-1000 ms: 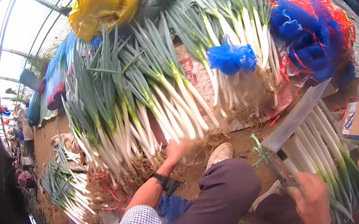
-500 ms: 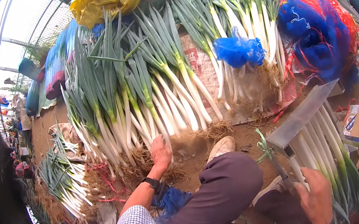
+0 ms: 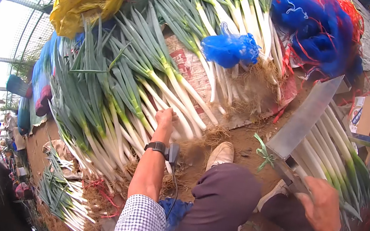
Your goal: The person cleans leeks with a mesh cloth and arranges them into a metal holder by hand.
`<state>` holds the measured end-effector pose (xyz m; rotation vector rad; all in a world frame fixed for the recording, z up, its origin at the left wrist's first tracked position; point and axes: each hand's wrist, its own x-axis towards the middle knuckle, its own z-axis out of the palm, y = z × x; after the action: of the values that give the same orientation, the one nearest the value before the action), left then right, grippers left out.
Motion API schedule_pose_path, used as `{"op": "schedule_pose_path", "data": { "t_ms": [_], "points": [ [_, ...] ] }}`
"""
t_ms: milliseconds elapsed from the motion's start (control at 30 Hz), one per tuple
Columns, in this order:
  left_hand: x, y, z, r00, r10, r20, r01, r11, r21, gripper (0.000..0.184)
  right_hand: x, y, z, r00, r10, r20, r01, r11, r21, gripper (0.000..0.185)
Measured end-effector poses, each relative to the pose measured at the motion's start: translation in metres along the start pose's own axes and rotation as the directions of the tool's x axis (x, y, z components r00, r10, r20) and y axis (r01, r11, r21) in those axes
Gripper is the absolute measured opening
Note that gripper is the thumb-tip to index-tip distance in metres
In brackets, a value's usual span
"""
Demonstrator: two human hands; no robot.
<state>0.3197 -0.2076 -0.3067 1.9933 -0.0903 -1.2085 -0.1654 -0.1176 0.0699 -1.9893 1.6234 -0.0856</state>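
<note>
Head view: the long green onions (image 3: 132, 95) are lying fanned in a heap ahead and to the left of my knee (image 3: 230, 190). My left grip (image 3: 165, 118) is curling over their white stalks (image 3: 193, 96); I can't tell whether it is pinching one. My right grip (image 3: 323, 205) is closing around the handle (image 3: 293, 177) of a broad blade (image 3: 304, 117). I'm judging each onion light, firm but snappable, perhaps slick, so I'm favouring the white part over the floppy leaves (image 3: 88, 59).
</note>
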Motion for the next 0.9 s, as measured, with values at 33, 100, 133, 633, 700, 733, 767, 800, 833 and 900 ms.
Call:
{"op": "schedule_pose_path", "data": {
  "t_ms": [33,100,133,633,700,733,767,800,833,900],
  "points": [
    [0.000,0.000,0.001,1.000,-0.010,-0.018,0.009,0.999,-0.044,0.019,0.001,0.000,0.000,1.000,0.004,0.009,-0.004,1.000,-0.004,0.042],
    [-0.012,0.009,0.006,0.999,-0.048,-0.022,0.043,0.984,-0.175,0.012,0.002,0.001,-0.001,0.999,-0.044,-0.018,0.044,0.999,-0.030,0.043],
    [-0.020,0.011,0.010,0.999,-0.042,0.006,0.042,0.985,-0.167,0.010,0.002,0.001,0.002,0.997,-0.074,-0.019,0.073,0.997,-0.041,0.043],
    [-0.068,-0.030,-0.013,0.735,0.678,0.037,-0.415,0.404,0.815,0.044,0.007,-0.003,0.013,0.997,0.058,0.051,-0.057,0.998,-0.020,0.041],
    [-0.092,-0.021,-0.027,0.860,0.510,-0.007,-0.237,0.413,0.879,0.048,0.007,-0.004,0.017,0.999,0.021,0.043,-0.020,1.000,-0.018,0.041],
    [-0.103,-0.013,-0.029,0.941,0.338,0.001,-0.157,0.436,0.886,0.050,0.007,-0.004,0.019,0.999,0.000,0.038,0.001,1.000,-0.019,0.040],
    [-0.108,-0.008,-0.030,0.987,0.159,0.010,-0.080,0.444,0.892,0.052,0.008,-0.004,0.021,0.999,-0.011,0.051,0.011,1.000,-0.008,0.040],
    [-0.104,-0.009,-0.030,0.988,0.152,-0.002,-0.068,0.452,0.889,0.052,0.008,-0.005,0.022,0.998,-0.018,0.060,0.017,1.000,0.002,0.040],
    [-0.095,-0.015,-0.028,0.989,0.147,-0.007,-0.062,0.457,0.887,0.052,0.007,-0.005,0.022,0.998,-0.019,0.065,0.018,1.000,0.013,0.040],
    [-0.081,-0.025,-0.028,0.993,0.115,-0.034,-0.034,0.542,0.840,0.052,0.004,-0.009,0.017,0.997,-0.005,0.077,0.005,1.000,-0.008,0.039]
  ]
}}
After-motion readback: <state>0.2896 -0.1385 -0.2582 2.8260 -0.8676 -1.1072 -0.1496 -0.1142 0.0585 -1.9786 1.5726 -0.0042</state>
